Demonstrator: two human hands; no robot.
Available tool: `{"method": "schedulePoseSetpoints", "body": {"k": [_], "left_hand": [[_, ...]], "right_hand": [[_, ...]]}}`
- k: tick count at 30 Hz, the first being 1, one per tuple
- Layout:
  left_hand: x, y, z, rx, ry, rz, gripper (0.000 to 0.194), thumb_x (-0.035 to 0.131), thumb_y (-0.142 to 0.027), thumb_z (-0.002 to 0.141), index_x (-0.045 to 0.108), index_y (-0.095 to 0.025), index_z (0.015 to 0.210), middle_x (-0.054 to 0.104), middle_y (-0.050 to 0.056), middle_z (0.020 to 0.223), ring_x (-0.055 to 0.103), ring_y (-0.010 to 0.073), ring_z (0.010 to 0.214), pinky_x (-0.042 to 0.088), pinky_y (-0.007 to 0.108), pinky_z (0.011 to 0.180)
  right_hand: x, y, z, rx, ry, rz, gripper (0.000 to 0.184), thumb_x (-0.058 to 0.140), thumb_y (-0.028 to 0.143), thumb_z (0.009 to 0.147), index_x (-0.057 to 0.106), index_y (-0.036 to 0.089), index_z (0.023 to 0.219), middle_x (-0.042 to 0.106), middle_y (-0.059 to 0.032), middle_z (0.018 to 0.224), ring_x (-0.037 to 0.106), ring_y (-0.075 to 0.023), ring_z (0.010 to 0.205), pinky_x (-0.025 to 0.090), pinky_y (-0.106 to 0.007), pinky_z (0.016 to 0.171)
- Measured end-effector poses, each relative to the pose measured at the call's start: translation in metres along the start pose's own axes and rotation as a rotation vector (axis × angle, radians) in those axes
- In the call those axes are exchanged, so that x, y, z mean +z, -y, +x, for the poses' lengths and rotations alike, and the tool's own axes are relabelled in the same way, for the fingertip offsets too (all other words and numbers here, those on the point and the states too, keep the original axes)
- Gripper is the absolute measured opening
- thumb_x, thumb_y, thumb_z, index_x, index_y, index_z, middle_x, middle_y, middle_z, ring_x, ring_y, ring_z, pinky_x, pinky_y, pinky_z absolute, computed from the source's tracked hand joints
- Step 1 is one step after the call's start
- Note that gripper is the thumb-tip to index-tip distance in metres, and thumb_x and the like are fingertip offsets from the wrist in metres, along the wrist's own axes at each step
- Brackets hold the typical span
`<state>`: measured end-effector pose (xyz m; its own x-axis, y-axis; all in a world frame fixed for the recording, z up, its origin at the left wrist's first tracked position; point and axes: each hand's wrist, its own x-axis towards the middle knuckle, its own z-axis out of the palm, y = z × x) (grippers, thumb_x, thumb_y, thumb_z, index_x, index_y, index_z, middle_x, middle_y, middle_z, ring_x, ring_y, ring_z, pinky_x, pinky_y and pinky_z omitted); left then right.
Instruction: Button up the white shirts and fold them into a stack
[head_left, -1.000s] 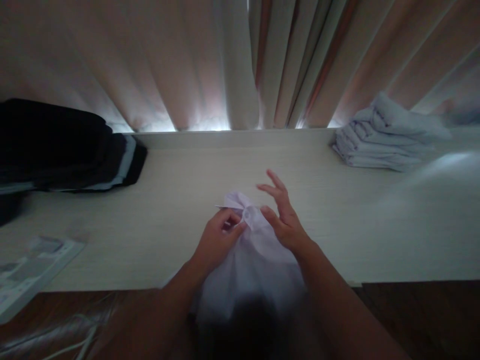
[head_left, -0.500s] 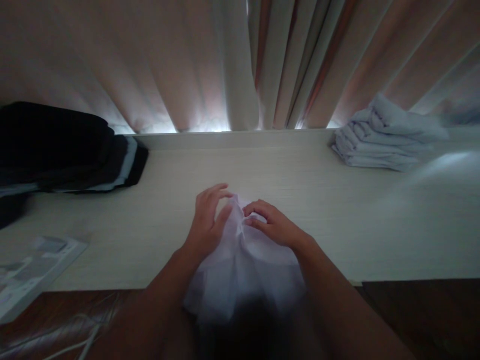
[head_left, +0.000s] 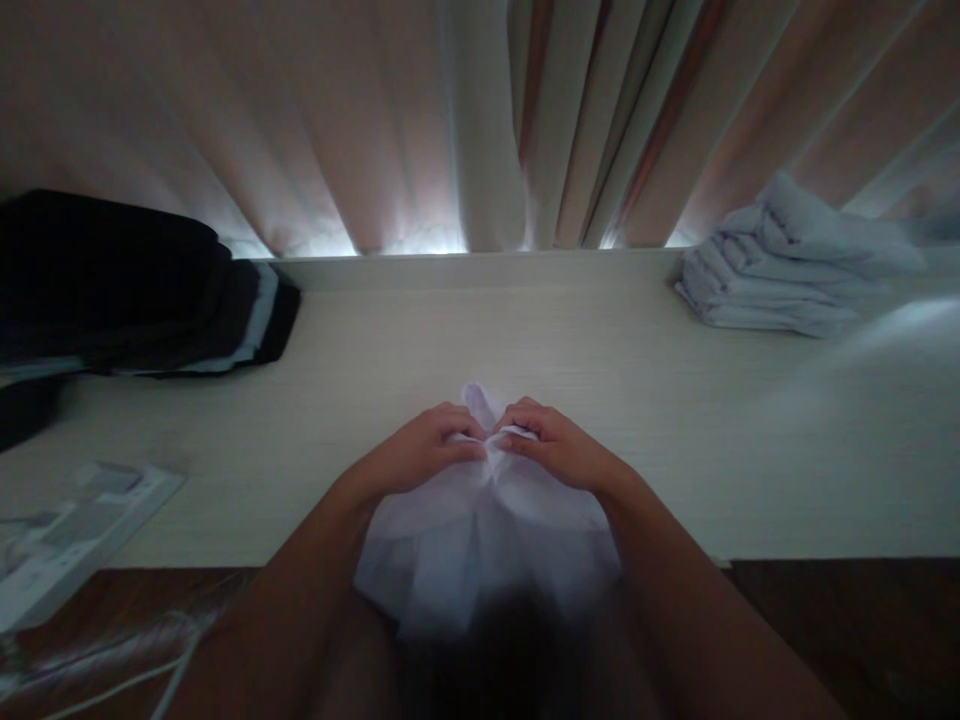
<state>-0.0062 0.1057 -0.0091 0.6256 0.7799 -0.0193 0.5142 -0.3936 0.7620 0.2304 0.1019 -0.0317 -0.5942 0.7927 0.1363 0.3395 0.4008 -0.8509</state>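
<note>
A thin white garment (head_left: 480, 520) hangs gathered between my two hands, over the near edge of the white surface. Its lower part spreads down toward my lap, where a dark blur hides the end. My left hand (head_left: 431, 445) is closed, thumb and fingers pinching the cloth at the gathered top. Right beside it, my right hand (head_left: 551, 440) pinches the opposite side of the same gather. A small loop of the fabric, like a collar, stands up just beyond the fingertips.
Dark folded clothes (head_left: 112, 290) are stacked at the left of the white tabletop (head_left: 465, 320). White folded cloths (head_left: 780, 265) lie back right. A white power strip (head_left: 82, 540) with cables sits front left. Curtains (head_left: 360, 120) hang behind.
My left hand has turned inward and closed on the cloth; it was more open at the garment's left side before. My right hand keeps its pinch. The view has shifted slightly.
</note>
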Motion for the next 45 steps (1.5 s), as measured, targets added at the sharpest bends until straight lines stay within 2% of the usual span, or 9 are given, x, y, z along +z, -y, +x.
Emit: {"method": "schedulePoseSetpoints", "body": {"k": [10, 15, 21, 28, 30, 33, 35, 41, 45], "left_hand": [[0.012, 0.011, 0.012, -0.005, -0.225, 0.011, 0.02, 0.059, -0.036, 0.09, 0.071, -0.021, 0.084, 0.065, 0.002, 0.091, 0.06, 0.0186, 0.092, 0.044, 0.033, 0.091], [0.02, 0.025, 0.005, -0.272, -0.529, 0.072, 0.051, 0.063, -0.046, 0.084, 0.056, -0.02, 0.128, 0.061, 0.009, 0.115, 0.06, 0.0214, 0.098, 0.047, 0.035, 0.087], [0.017, 0.012, -0.012, -0.365, -0.057, 0.162, 0.035, 0.059, -0.053, 0.083, 0.067, -0.02, 0.074, 0.067, 0.002, 0.073, 0.06, 0.0197, 0.068, 0.04, 0.03, 0.064], [0.019, 0.016, -0.012, -0.292, -0.089, 0.297, 0.018, 0.052, -0.033, 0.087, 0.062, -0.02, 0.079, 0.068, 0.003, 0.08, 0.06, 0.0198, 0.075, 0.04, 0.029, 0.067], [0.019, 0.019, -0.011, -0.339, -0.151, 0.356, 0.018, 0.047, -0.03, 0.089, 0.061, -0.02, 0.084, 0.069, 0.006, 0.086, 0.062, 0.0208, 0.08, 0.041, 0.029, 0.07], [0.016, 0.021, -0.01, -0.399, -0.147, 0.482, 0.024, 0.041, -0.031, 0.093, 0.061, -0.02, 0.085, 0.07, 0.009, 0.088, 0.064, 0.0229, 0.081, 0.042, 0.031, 0.072], [0.015, 0.023, -0.012, -0.431, -0.152, 0.537, 0.025, 0.041, -0.03, 0.093, 0.062, -0.019, 0.086, 0.071, 0.01, 0.089, 0.064, 0.0238, 0.082, 0.042, 0.032, 0.073], [0.006, 0.026, -0.018, -0.462, -0.283, 0.515, 0.025, 0.044, -0.028, 0.091, 0.065, -0.018, 0.081, 0.071, 0.011, 0.088, 0.064, 0.0234, 0.084, 0.044, 0.032, 0.077], [-0.007, 0.001, -0.014, -0.432, -0.466, 0.047, 0.024, 0.053, -0.034, 0.085, 0.068, -0.016, 0.077, 0.071, 0.006, 0.079, 0.064, 0.0216, 0.077, 0.047, 0.029, 0.068]], "right_hand": [[0.0, -0.014, 0.006, 0.005, -0.09, -0.114, 0.02, 0.052, 0.034, 0.097, 0.065, 0.019, 0.094, 0.064, -0.0037, 0.093, 0.056, -0.018, 0.091, 0.039, -0.03, 0.085], [-0.017, -0.032, 0.005, 0.091, -0.21, -0.116, 0.024, 0.051, 0.036, 0.096, 0.063, 0.018, 0.086, 0.063, -0.0026, 0.086, 0.056, -0.0175, 0.084, 0.04, -0.028, 0.078], [-0.02, -0.041, 0.016, 0.101, -0.294, -0.146, 0.023, 0.051, 0.034, 0.094, 0.063, 0.018, 0.083, 0.064, -0.003, 0.084, 0.057, -0.0174, 0.082, 0.042, -0.03, 0.078], [-0.01, -0.014, -0.009, 0.266, -0.672, -0.225, 0.049, 0.064, 0.051, 0.084, 0.053, 0.021, 0.121, 0.056, -0.0135, 0.128, 0.059, -0.0238, 0.101, 0.047, -0.037, 0.083], [-0.012, 0.0, -0.025, 0.377, -0.503, -0.228, 0.043, 0.063, 0.056, 0.084, 0.058, 0.022, 0.11, 0.064, -0.0102, 0.11, 0.061, -0.022, 0.087, 0.047, -0.035, 0.075], [-0.011, 0.015, -0.041, 0.411, 0.013, -0.252, 0.035, 0.073, 0.052, 0.077, 0.063, 0.022, 0.091, 0.068, -0.0045, 0.089, 0.059, -0.0189, 0.075, 0.043, -0.03, 0.067], [-0.007, 0.016, -0.042, 0.374, 0.147, -0.325, 0.025, 0.074, 0.042, 0.077, 0.064, 0.02, 0.083, 0.067, -0.0042, 0.084, 0.058, -0.0176, 0.073, 0.04, -0.029, 0.066], [-0.006, 0.004, -0.031, 0.338, -0.058, -0.032, 0.025, 0.061, 0.032, 0.085, 0.059, 0.018, 0.064, 0.056, 0.0004, 0.062, 0.048, -0.0127, 0.058, 0.033, -0.026, 0.055], [-0.022, 0.012, -0.024, 0.45, -0.31, 0.453, 0.025, 0.072, 0.04, 0.075, 0.063, 0.018, 0.069, 0.057, 0.0018, 0.059, 0.047, -0.012, 0.052, 0.034, -0.026, 0.05]]}}
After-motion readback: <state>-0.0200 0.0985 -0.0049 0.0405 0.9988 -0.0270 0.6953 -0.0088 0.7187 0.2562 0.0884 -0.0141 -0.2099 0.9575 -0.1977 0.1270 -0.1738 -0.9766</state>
